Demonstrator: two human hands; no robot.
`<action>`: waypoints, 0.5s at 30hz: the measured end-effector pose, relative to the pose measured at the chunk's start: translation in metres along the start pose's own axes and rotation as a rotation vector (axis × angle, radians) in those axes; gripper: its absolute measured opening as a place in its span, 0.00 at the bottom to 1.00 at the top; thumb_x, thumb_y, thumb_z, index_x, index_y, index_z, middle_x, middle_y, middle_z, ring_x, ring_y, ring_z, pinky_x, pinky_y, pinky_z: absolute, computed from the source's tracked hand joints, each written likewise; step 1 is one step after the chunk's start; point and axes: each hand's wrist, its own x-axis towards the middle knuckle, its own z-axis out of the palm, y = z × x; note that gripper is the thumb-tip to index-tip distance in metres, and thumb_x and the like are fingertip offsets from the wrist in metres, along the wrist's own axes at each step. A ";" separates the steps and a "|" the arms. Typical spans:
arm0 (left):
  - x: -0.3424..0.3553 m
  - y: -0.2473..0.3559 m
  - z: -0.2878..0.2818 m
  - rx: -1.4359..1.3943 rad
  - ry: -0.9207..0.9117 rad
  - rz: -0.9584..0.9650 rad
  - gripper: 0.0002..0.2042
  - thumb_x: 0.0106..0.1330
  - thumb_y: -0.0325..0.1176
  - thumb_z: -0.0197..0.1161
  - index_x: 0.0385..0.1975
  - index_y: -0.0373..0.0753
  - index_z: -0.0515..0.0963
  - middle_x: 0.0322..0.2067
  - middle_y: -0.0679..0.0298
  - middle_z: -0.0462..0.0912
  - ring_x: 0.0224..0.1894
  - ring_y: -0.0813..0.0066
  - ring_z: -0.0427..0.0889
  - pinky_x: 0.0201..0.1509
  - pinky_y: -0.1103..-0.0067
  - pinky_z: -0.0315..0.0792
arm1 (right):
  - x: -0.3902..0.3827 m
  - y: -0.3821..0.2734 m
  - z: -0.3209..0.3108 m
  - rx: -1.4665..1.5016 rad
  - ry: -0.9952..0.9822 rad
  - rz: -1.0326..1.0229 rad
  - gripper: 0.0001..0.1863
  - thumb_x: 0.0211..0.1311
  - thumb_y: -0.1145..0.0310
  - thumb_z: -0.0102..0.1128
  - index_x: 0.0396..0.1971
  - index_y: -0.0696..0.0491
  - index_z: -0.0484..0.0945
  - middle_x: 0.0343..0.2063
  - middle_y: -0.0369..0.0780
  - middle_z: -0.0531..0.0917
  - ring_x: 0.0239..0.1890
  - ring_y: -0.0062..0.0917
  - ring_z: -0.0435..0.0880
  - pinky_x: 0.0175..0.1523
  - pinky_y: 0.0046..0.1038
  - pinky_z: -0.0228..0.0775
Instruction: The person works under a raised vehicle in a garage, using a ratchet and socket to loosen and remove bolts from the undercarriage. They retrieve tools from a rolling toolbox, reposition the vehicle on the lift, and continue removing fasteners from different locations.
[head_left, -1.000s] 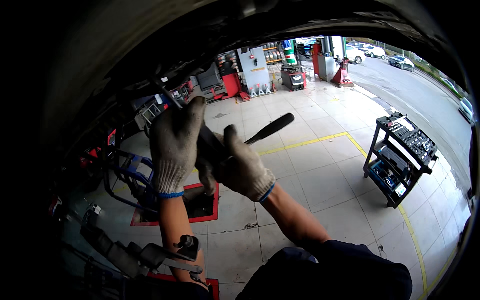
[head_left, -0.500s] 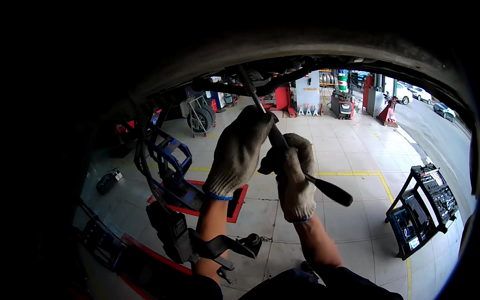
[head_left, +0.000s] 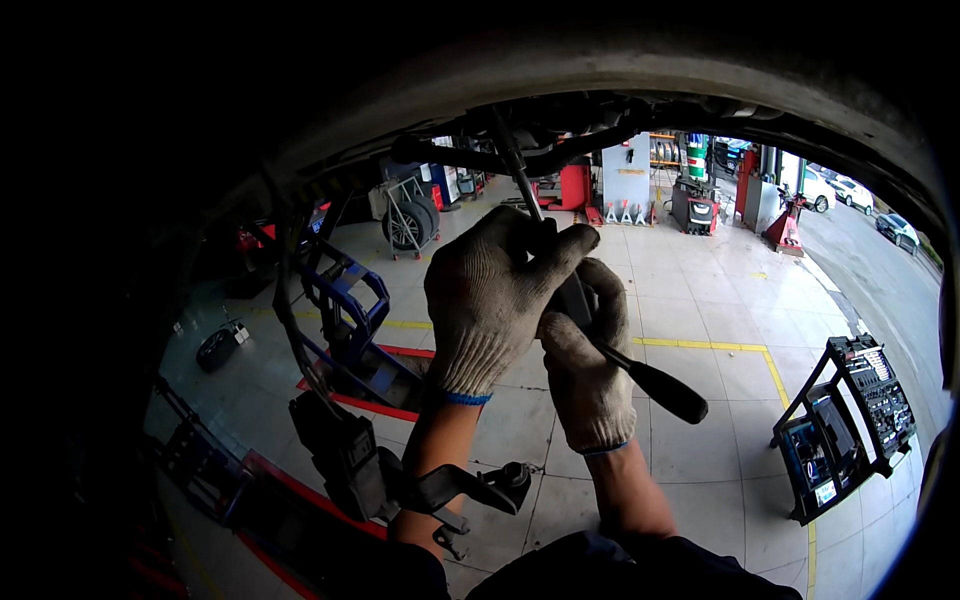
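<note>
A long metal rod [head_left: 517, 168] slants down from the dark vehicle underside into my gloved hands. My left hand [head_left: 485, 295] is closed around its lower part, with the thumb reaching right across it. Below that grip a dark, thick section [head_left: 574, 298] shows between my hands. Beneath it my right hand [head_left: 592, 370] is curled, holding a tool with a black handle [head_left: 665, 390] that sticks out to the lower right. That tool's head is hidden by the fingers, so I cannot tell whether it joins the rod. Both gloves are knitted and soiled.
Overhead runs the vehicle's curved edge [head_left: 620, 75]. A black bracket part [head_left: 440, 488] hangs by my left forearm, under a dark cable [head_left: 290, 310]. Left stands a blue lift frame [head_left: 345, 295]; right, a black tool cart [head_left: 845, 415]. Wheels on a rack [head_left: 408, 222] stand behind.
My left hand has turned and moved slightly right, its thumb now stretched across the rod. My right hand keeps its grip, with the black handle tilted slightly lower. The whole view has shifted a little.
</note>
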 end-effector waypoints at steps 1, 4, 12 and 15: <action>0.000 0.000 -0.004 -0.014 0.009 -0.033 0.21 0.66 0.51 0.71 0.30 0.34 0.82 0.23 0.63 0.81 0.26 0.74 0.80 0.34 0.74 0.74 | -0.002 -0.006 0.006 0.191 -0.038 0.133 0.35 0.65 0.61 0.68 0.66 0.61 0.63 0.53 0.47 0.75 0.42 0.28 0.82 0.49 0.32 0.79; 0.002 -0.020 -0.009 -0.301 -0.186 0.016 0.21 0.77 0.49 0.57 0.41 0.34 0.85 0.25 0.64 0.83 0.28 0.76 0.80 0.36 0.77 0.75 | 0.003 -0.006 -0.024 0.576 -0.415 0.441 0.34 0.74 0.45 0.56 0.63 0.61 0.68 0.29 0.47 0.82 0.21 0.26 0.79 0.26 0.32 0.76; 0.000 -0.010 -0.005 -0.056 -0.084 0.101 0.18 0.76 0.45 0.60 0.43 0.33 0.82 0.32 0.60 0.84 0.35 0.72 0.81 0.40 0.75 0.74 | -0.002 0.007 -0.001 -0.125 -0.062 0.047 0.25 0.71 0.61 0.63 0.58 0.60 0.69 0.36 0.42 0.81 0.34 0.22 0.81 0.43 0.26 0.77; 0.003 -0.033 -0.004 -0.035 -0.080 0.463 0.11 0.79 0.32 0.54 0.52 0.37 0.80 0.41 0.58 0.86 0.38 0.71 0.83 0.42 0.74 0.79 | 0.016 -0.001 -0.026 0.767 -0.610 0.375 0.23 0.77 0.58 0.53 0.59 0.61 0.71 0.38 0.44 0.83 0.33 0.21 0.82 0.37 0.25 0.78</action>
